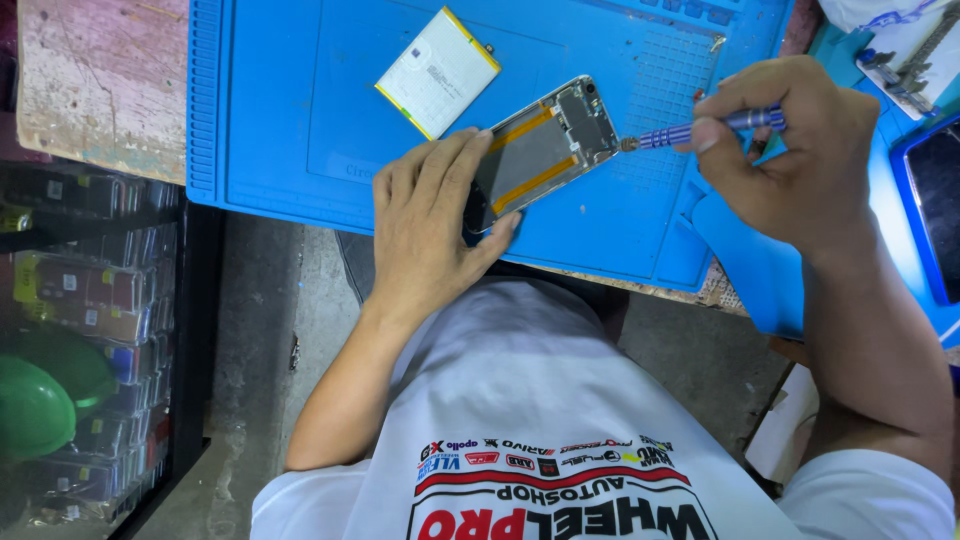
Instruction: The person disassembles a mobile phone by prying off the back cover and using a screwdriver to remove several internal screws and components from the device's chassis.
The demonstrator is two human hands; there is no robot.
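A white shirt [540, 420] lay nearest. Beyond it, the left hand [430, 225] pressed flat, fingers together, on the opened phone [540, 150] on the blue mat [290, 110]. Right of the phone, the right hand [790, 150] pinched a screwdriver [700, 128], tip at the phone's top corner. A battery [438, 72] lay beyond the phone.

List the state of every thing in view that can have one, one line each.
Phone: back cover off, insides exposed, lying flat on the blue mat.
Battery: out of the phone, lying loose on the mat.
Screwdriver: tip at the phone's top edge.
Left hand: pressed flat on the phone.
Right hand: grip closed on the screwdriver.
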